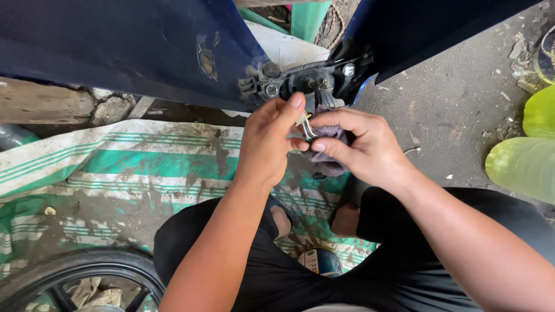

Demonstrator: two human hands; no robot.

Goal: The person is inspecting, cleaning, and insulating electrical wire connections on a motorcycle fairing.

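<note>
A dark blue body panel [115, 46] spans the top, above a muddy green-and-white striped tarp [133, 167] spread on the ground. A black wheel [75, 271] shows at the bottom left, and pale green plastic containers [523, 164] lie at the right. Under the panel sits a black bracket with bolts [300, 81]. Just below it, the left hand [269, 141] pinches a small white wire connector [303, 119] with closed fingers, while the right hand [358, 147] closes its fingers on a greyish-purple cloth [329, 164] and the thin wires.
</note>
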